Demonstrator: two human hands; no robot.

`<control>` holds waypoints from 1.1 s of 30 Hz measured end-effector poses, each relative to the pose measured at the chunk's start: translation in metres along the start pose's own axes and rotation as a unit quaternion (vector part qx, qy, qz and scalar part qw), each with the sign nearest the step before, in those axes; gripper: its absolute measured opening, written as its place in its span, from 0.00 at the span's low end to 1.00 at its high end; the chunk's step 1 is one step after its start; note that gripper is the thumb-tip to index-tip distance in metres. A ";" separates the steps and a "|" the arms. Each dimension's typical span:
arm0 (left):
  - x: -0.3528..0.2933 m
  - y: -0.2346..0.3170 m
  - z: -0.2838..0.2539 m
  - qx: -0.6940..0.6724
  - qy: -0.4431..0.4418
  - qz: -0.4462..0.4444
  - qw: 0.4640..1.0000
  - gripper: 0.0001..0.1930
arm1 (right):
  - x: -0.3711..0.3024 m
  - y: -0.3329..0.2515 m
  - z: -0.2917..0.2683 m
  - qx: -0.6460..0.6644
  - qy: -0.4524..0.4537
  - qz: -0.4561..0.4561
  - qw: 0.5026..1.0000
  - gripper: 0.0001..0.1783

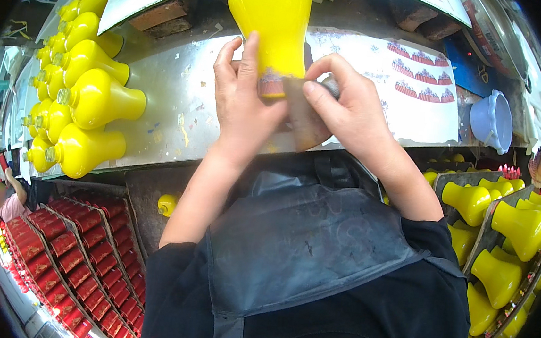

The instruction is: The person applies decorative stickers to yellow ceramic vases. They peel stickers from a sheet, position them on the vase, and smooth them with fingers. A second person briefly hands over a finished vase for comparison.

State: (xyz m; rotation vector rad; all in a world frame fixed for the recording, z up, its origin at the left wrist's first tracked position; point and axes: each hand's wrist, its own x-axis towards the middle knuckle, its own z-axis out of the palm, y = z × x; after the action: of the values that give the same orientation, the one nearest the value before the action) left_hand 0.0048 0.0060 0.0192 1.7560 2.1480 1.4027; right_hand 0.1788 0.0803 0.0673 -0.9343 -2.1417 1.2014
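A glossy yellow bottle-shaped vessel (269, 17) lies over the metal worktable, its narrower end toward me. Near that end it carries a small patterned decal (270, 82). My left hand (241, 99) rests against the vessel's left side, fingers stretched out and apart, the thumb by the narrow end. In my right hand (348, 102) a flat brown scraper-like piece (306, 114) is pinched between thumb and fingers, its edge next to the decal. Under the right fingers a small grey rounded thing (331, 85) shows only in part.
Yellow bottles (99, 99) are stacked at the table's left end. A white decal sheet (412, 98) lies right, beside a pale blue bucket (491, 121). Crates of yellow bottles (499, 273) stand lower right, racks of red items (83, 249) lower left. Another person (13, 201) is far left.
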 end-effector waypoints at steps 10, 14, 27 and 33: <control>0.002 -0.010 -0.004 -0.097 -0.037 -0.001 0.995 0.51 | 0.004 0.010 -0.009 0.012 0.031 0.038 0.999 0.09; 0.001 -0.004 0.000 0.031 -0.021 0.021 0.999 0.53 | -0.003 0.000 0.002 0.011 0.008 0.016 1.000 0.10; -0.002 -0.018 -0.004 -0.104 -0.070 0.014 0.992 0.55 | 0.009 0.008 -0.007 -0.024 0.077 -0.067 0.994 0.11; -0.004 -0.021 -0.007 -0.084 -0.094 0.032 0.991 0.54 | 0.026 -0.007 -0.009 -0.294 0.132 -0.203 0.925 0.10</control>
State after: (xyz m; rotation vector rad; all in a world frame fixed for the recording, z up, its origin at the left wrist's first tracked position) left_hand -0.0132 -0.0005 0.0077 1.8262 1.8395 1.3270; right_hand 0.1668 0.1025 0.0805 -0.7622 -2.3451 0.2090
